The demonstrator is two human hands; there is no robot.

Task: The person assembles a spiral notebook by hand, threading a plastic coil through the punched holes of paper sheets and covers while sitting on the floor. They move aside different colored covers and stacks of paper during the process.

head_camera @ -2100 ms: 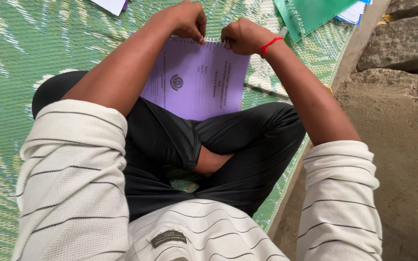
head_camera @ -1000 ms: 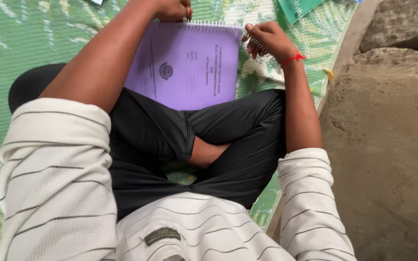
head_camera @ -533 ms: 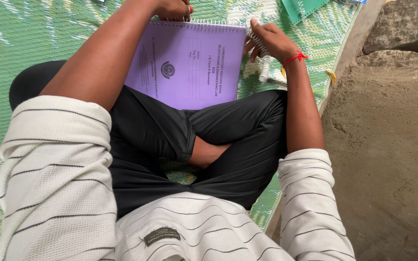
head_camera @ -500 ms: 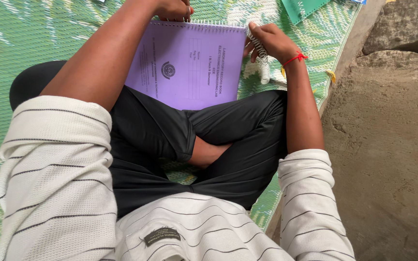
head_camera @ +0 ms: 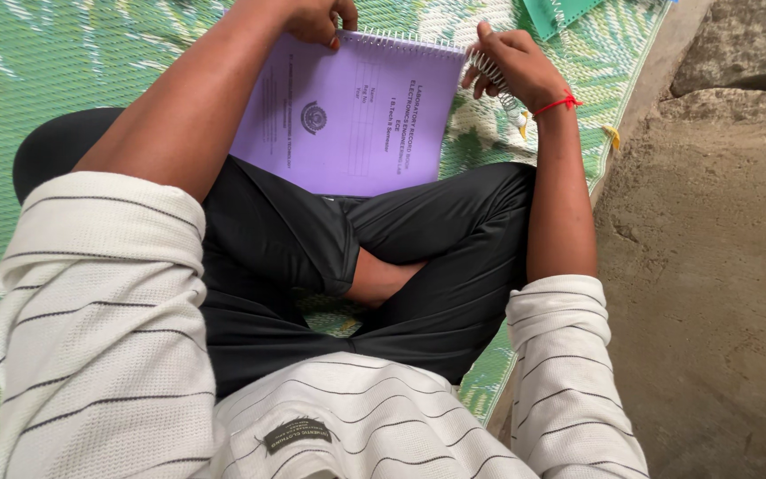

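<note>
The left hand (head_camera: 316, 18) pinches the top edge of a purple spiral-bound paper booklet (head_camera: 352, 120) resting on the crossed legs. The right hand (head_camera: 511, 66) curls around a loose white wire binding coil (head_camera: 498, 80) at its corner, above a green woven mat (head_camera: 64, 62).

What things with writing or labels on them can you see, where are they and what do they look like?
Purple booklet cover: on the crossed legs, rectangular, dark print and a round emblem, wire spiral along its far edge, left hand and right hand at its top corners.
Shirt label: small dark patch on the striped shirt, bottom middle.
</note>
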